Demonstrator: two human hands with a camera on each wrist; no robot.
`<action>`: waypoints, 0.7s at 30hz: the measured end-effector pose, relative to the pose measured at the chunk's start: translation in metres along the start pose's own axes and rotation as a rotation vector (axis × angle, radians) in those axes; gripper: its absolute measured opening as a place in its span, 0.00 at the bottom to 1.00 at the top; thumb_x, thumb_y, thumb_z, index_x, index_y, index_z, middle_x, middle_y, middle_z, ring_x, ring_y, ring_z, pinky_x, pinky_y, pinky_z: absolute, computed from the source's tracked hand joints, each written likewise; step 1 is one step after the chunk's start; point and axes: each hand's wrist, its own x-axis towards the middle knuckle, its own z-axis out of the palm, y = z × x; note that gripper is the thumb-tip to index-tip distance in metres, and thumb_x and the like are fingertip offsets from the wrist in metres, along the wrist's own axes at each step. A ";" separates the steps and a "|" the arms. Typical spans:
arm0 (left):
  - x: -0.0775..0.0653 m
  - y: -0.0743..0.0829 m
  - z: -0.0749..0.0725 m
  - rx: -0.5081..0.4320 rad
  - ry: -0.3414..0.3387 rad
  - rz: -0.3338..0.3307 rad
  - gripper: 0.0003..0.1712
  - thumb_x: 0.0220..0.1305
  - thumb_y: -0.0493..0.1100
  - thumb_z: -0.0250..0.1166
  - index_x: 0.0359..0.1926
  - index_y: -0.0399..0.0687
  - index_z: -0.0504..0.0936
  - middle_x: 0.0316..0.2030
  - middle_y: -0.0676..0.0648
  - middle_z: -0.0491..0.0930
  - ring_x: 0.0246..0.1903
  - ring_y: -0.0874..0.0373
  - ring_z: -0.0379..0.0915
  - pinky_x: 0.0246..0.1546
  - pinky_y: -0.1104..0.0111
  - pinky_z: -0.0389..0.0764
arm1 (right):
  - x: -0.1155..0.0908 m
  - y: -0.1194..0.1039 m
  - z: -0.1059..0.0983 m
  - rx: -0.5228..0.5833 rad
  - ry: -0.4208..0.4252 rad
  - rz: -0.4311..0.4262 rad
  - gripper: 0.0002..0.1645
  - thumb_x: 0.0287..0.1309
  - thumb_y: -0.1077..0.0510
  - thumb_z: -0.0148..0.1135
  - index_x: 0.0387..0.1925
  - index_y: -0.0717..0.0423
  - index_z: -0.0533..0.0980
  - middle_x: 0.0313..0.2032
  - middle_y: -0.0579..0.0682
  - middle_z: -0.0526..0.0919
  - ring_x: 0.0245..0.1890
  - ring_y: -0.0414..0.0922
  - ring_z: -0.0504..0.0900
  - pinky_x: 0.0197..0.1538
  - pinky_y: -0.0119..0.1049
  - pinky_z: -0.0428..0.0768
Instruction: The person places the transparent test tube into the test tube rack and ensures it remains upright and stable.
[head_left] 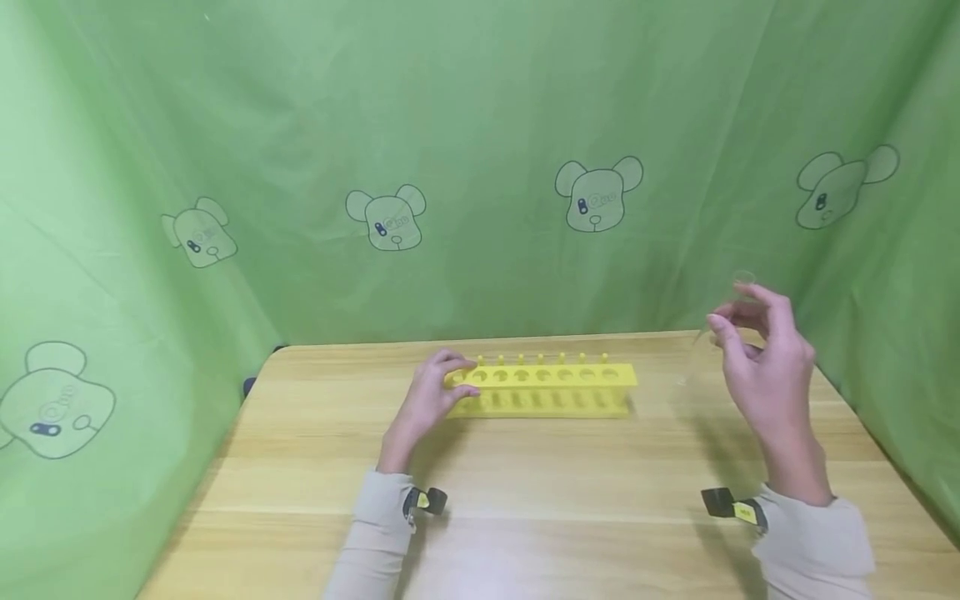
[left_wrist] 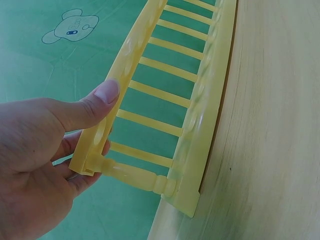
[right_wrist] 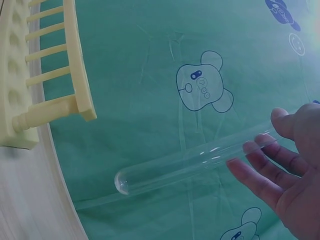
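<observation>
A yellow test tube rack (head_left: 540, 390) with a row of round holes and upright pegs along its back stands on the table; no tube shows in its holes. My left hand (head_left: 433, 385) grips the rack's left end, thumb (left_wrist: 107, 92) in front and fingers behind the top bar. To the right of the rack, above the table, my right hand (head_left: 772, 358) pinches a clear glass test tube (right_wrist: 170, 167) near its open end. The tube's rounded bottom points down and toward the rack, apart from it. In the head view the glass is faint.
The wooden table (head_left: 525, 500) reaches back to a green curtain (head_left: 480, 100) printed with bear heads, which also closes off both sides. A dark clamp-like piece (head_left: 250, 387) sits at the table's left edge. A wrist camera (head_left: 431, 501) is strapped over each sleeve.
</observation>
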 end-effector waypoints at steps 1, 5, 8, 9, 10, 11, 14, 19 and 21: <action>0.000 0.000 0.000 0.001 -0.002 0.002 0.25 0.53 0.37 0.79 0.53 0.38 0.86 0.51 0.42 0.82 0.53 0.47 0.78 0.61 0.59 0.79 | 0.000 0.000 0.000 0.000 -0.001 -0.001 0.30 0.62 0.72 0.67 0.66 0.62 0.72 0.42 0.46 0.82 0.42 0.25 0.80 0.39 0.12 0.77; 0.000 0.000 0.000 0.000 0.004 0.007 0.25 0.53 0.37 0.79 0.53 0.37 0.86 0.51 0.41 0.82 0.53 0.46 0.78 0.61 0.58 0.79 | 0.000 -0.002 0.002 0.003 -0.006 -0.015 0.30 0.63 0.72 0.67 0.65 0.63 0.72 0.42 0.53 0.83 0.42 0.24 0.79 0.38 0.12 0.77; 0.000 0.000 0.000 -0.001 0.012 0.013 0.25 0.53 0.36 0.79 0.53 0.37 0.86 0.50 0.41 0.81 0.53 0.46 0.78 0.61 0.57 0.79 | 0.001 -0.002 0.003 0.005 -0.001 -0.034 0.30 0.62 0.73 0.66 0.65 0.65 0.71 0.42 0.61 0.84 0.41 0.24 0.79 0.39 0.12 0.77; 0.001 0.000 0.000 -0.001 0.015 0.016 0.24 0.53 0.36 0.79 0.53 0.36 0.86 0.50 0.41 0.81 0.53 0.46 0.78 0.61 0.57 0.79 | 0.001 -0.001 0.003 0.007 0.001 -0.038 0.30 0.62 0.73 0.67 0.65 0.65 0.71 0.42 0.63 0.84 0.41 0.23 0.79 0.39 0.12 0.77; 0.001 0.001 -0.001 0.000 0.015 0.016 0.24 0.53 0.36 0.79 0.53 0.36 0.85 0.50 0.41 0.81 0.53 0.46 0.78 0.61 0.57 0.79 | 0.002 -0.001 0.004 0.009 0.003 -0.039 0.30 0.62 0.73 0.67 0.65 0.65 0.71 0.42 0.63 0.84 0.41 0.23 0.79 0.39 0.12 0.77; 0.001 0.001 -0.001 -0.002 0.013 0.016 0.25 0.53 0.36 0.79 0.53 0.36 0.85 0.50 0.40 0.81 0.53 0.45 0.78 0.61 0.57 0.79 | 0.002 -0.001 0.004 0.011 0.005 -0.041 0.30 0.61 0.74 0.67 0.65 0.66 0.71 0.42 0.64 0.84 0.40 0.23 0.79 0.39 0.12 0.77; 0.001 0.002 -0.002 -0.005 0.009 0.011 0.25 0.53 0.35 0.79 0.53 0.35 0.85 0.51 0.40 0.81 0.53 0.45 0.78 0.61 0.56 0.79 | 0.003 -0.001 0.007 0.018 0.005 -0.046 0.30 0.61 0.74 0.67 0.64 0.67 0.71 0.42 0.64 0.84 0.39 0.22 0.79 0.39 0.12 0.77; 0.001 0.002 -0.001 0.004 -0.001 -0.001 0.25 0.54 0.37 0.79 0.53 0.37 0.85 0.51 0.41 0.81 0.53 0.46 0.78 0.62 0.57 0.78 | 0.005 -0.005 0.010 0.019 -0.007 -0.052 0.30 0.61 0.73 0.67 0.64 0.66 0.72 0.42 0.64 0.85 0.40 0.23 0.79 0.39 0.12 0.77; 0.000 0.002 -0.001 0.008 -0.004 -0.004 0.25 0.54 0.38 0.79 0.53 0.38 0.85 0.51 0.41 0.81 0.53 0.46 0.78 0.62 0.57 0.78 | 0.005 -0.007 0.011 0.015 -0.017 -0.053 0.30 0.61 0.73 0.67 0.65 0.65 0.71 0.43 0.63 0.85 0.41 0.23 0.79 0.40 0.12 0.77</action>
